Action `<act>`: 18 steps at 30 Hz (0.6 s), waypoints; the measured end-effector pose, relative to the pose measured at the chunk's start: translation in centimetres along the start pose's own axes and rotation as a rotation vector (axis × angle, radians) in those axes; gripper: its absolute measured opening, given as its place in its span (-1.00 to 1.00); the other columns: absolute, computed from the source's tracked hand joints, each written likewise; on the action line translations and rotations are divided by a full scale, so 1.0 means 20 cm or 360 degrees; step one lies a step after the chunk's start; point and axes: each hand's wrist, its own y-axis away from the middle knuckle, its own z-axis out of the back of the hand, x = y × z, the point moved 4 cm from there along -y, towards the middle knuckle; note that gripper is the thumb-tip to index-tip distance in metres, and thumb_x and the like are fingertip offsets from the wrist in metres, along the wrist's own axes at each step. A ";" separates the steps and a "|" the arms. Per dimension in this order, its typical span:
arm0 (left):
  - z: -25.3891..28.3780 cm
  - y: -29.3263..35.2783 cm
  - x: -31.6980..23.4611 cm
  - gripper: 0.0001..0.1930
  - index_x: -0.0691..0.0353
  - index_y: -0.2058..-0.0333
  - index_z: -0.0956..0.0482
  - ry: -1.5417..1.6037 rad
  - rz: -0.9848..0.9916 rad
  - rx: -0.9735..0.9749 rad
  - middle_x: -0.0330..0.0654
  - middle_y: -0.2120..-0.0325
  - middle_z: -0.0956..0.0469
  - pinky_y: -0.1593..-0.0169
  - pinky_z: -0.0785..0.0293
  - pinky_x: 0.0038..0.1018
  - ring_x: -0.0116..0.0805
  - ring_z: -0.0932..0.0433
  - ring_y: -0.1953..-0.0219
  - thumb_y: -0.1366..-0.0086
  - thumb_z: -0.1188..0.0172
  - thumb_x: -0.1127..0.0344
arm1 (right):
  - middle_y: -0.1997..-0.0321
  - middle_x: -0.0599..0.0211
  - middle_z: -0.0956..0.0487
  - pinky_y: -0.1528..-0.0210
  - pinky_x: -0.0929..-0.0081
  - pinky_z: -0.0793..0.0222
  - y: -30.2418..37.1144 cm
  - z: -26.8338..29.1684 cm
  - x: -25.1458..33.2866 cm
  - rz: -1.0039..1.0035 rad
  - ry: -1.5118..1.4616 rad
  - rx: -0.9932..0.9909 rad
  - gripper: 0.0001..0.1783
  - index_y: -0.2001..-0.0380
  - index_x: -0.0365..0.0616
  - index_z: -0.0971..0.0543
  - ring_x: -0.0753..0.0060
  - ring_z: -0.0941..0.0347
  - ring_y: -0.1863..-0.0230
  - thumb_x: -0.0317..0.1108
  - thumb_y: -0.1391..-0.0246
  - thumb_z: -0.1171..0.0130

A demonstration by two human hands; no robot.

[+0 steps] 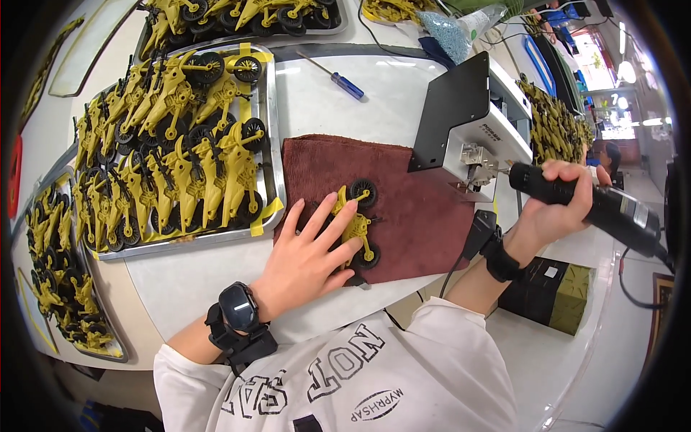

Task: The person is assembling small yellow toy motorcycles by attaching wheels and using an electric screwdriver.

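On a dark red cloth (432, 237) lies a yellow toy motorcycle (356, 229) with two black wheels, tipped on its side. My left hand (306, 255) rests over it, fingers spread and stretched out, touching its left part and hiding some of it. To the right, my right hand (560, 205) is wrapped round a black electric screwdriver (622, 216) with a cord. The screwdriver's thin bit points left and meets the metal front mechanism (478, 165) of a black and white screw feeder (455, 108). Whether a screw sits on the bit is too small to tell.
Metal trays (277, 144) of yellow toy motorcycles stand at left and far left. A blue-handled screwdriver (347, 85) lies beyond the cloth. Behind the feeder is a bag of pale blue pellets (450, 36). More yellow parts (554, 119) are at right, above a dark box (536, 291).
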 end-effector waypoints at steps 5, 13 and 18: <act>0.00 0.00 0.00 -0.55 -0.02 0.10 -0.47 0.0018 -0.0016 0.0003 -0.05 -0.25 -0.13 -0.25 0.09 0.08 0.03 -0.04 -0.30 0.01 -0.29 0.07 | 0.63 0.30 -0.37 0.56 0.43 -0.31 0.08 0.04 -0.01 -0.0047 -0.0069 0.0006 -0.47 0.00 -0.27 -0.13 0.43 -0.31 0.70 -0.36 0.02 -0.04; -0.02 0.01 0.01 -0.55 -0.01 0.09 -0.47 0.0043 -0.0014 0.0011 -0.02 -0.25 -0.12 -0.26 0.05 0.07 0.03 -0.02 -0.31 -0.01 -0.28 0.07 | 0.60 0.31 -0.36 0.56 0.43 -0.27 0.24 -0.03 -0.02 -0.0519 -0.0330 0.0345 -0.49 0.01 -0.22 -0.16 0.43 -0.28 0.70 -0.35 -0.02 -0.10; 0.00 0.01 -0.01 -0.54 -0.02 0.06 -0.46 0.0024 -0.0052 0.0030 -0.03 -0.26 -0.11 -0.26 0.04 0.05 0.03 -0.02 -0.31 -0.03 -0.26 0.05 | 0.55 0.25 -0.44 0.55 0.37 -0.29 0.47 -0.24 0.13 -0.0467 -0.0715 0.0555 -0.41 -0.07 -0.15 -0.13 0.32 -0.38 0.63 -0.22 -0.08 -0.17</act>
